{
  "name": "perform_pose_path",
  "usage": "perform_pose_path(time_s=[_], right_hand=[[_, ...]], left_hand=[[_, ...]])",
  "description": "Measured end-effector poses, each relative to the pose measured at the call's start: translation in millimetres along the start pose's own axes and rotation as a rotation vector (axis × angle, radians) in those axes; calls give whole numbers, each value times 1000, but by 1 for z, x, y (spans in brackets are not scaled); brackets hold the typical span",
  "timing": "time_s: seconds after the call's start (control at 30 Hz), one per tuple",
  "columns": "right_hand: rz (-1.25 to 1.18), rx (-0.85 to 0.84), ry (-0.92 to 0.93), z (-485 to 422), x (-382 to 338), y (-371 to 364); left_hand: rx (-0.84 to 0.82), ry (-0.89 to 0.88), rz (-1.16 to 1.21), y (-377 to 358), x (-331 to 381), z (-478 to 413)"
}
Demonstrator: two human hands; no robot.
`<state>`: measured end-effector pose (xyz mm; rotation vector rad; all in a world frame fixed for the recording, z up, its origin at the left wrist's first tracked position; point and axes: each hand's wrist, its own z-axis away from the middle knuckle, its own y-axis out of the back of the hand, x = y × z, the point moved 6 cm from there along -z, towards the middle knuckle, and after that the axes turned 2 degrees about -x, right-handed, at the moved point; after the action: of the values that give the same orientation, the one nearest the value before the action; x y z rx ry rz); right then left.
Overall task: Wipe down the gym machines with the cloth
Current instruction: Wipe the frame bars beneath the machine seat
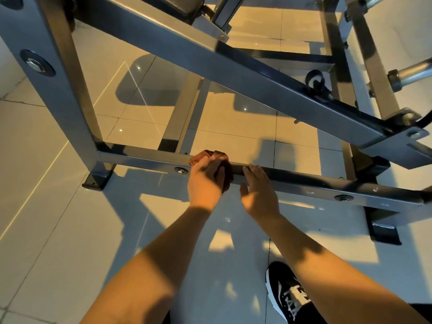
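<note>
View: looking down from the person's head at both bare forearms reaching to the lowest rail of a grey steel gym machine.
Left hand (205, 183): fingers curled over a bunched cloth, pressing it onto the rail.
Cloth (217, 155): reddish-brown and crumpled. It shows beyond the left knuckles on the rail's top and wraps down the near face under the palm.
Right hand (259, 192): just beside the left hand. The fingers are nearly straight with the tips laid on the rail's top edge, the thumb is spread below, and it holds nothing.
Rail (145, 157): a horizontal square tube running left and right of both hands, close to the floor.
Bolt (181, 170): on the rail's near face, just left of the left hand.
Sloping beam (233, 64): crosses above and beyond both hands.
Floor (46, 206): glossy pale tiles, with one black shoe (287, 293) below the right forearm.
Step, as I judge it: wiping the low rail, with much of its length seemingly still to cover.
Risk, snagging: a leftward stroke could catch the cloth on the bolt head.
Risk, collision: a rightward stroke meets the right hand unless it lifts away.
Risk, missed spots: the tightly bunched cloth may skip the rail's underside.
Risk, balance: leaning low over shiny tiles, the shoe might slip.
</note>
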<state>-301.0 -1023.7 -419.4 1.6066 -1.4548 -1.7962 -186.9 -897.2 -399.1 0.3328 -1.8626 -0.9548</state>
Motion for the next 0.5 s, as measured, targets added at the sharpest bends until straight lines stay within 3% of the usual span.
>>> perform_pose_path(time_s=[0.27, 0.4, 0.5], right_hand=[[-201, -46, -40, -7, -4, 34], [-235, -79, -64, 0, -4, 35], [-272, -41, -97, 23, -2, 41]], left_hand=[[-78, -129, -19, -52, 34, 11], [-158, -21, 82, -45, 40, 13], [-283, 185, 338, -42, 50, 30]])
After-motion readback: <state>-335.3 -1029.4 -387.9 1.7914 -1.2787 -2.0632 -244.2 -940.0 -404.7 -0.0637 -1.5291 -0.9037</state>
